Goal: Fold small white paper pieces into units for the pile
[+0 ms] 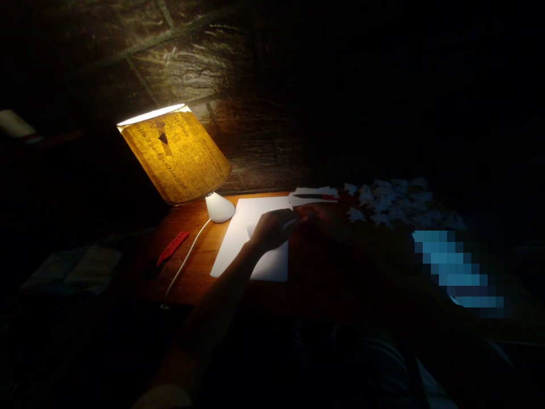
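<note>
Left hand [272, 230], right hand [319, 217]: held close together over white paper sheet [232, 250] on wooden counter [187, 278], grip indeterminate; red-handled knife [313, 196] lay just beyond.

A matt white paper sheet [242, 241] is lying on a smooth, faintly glossy wooden tabletop [196, 272], with a glossy white plastic lamp base [220, 208] shining nearby, a yellowed printed paper lampshade [176, 156] glowing, and a rough stone wall [179, 62] catching the light behind.

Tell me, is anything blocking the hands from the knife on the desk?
Nothing visible does: the knife lies on a paper scrap just beyond the left hand and the right hand, which is dim.
</note>
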`<state>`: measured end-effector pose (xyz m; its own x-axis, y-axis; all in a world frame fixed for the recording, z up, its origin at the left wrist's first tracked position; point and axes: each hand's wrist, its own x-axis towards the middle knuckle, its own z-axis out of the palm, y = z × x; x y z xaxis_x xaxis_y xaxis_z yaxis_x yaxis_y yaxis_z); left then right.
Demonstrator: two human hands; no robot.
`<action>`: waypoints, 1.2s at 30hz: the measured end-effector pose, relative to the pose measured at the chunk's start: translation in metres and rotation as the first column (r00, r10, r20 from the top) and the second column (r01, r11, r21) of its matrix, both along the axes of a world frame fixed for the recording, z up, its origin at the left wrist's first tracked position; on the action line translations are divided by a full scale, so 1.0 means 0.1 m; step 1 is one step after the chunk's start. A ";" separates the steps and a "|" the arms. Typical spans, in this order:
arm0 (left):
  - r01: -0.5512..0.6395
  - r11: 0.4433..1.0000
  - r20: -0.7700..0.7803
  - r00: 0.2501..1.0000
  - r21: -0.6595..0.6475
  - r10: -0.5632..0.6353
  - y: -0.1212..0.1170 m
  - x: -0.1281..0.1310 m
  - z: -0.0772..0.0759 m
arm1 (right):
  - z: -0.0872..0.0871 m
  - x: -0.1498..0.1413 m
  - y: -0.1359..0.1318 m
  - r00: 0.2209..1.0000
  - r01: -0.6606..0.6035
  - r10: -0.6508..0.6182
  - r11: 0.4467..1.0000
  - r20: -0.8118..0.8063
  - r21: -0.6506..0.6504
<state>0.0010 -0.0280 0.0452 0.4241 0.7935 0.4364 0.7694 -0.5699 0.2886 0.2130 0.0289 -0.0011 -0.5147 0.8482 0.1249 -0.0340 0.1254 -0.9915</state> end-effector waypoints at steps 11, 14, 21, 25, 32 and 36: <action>0.055 0.998 -0.206 0.977 -0.027 -0.059 -0.11 0.19 0.04 | 0.13 0.05 -0.07 0.991 -0.118 0.111 0.987 -0.074 -0.106; 0.067 0.997 -0.177 0.982 -0.042 -0.073 -0.14 0.23 0.04 | 0.12 0.04 -0.06 0.986 -0.158 0.149 0.977 -0.073 -0.143; 0.133 0.991 -0.086 0.988 0.022 -0.131 -0.20 0.27 0.05 | 0.03 0.00 0.02 0.997 -0.072 0.072 0.996 0.011 -0.052; 0.008 0.982 0.111 0.993 0.186 -0.029 -0.23 0.18 0.16 | 0.04 -0.01 0.06 0.991 0.130 -0.130 0.991 -0.026 0.017; -0.301 0.935 0.470 0.863 0.185 0.185 0.01 -0.03 0.06 | -0.09 0.04 0.19 0.926 0.373 -0.376 0.925 0.025 0.070; -0.207 0.978 0.465 0.864 -0.018 0.192 0.17 -0.02 -0.18 | -0.07 0.17 0.27 0.916 0.400 -0.401 0.915 -0.001 0.046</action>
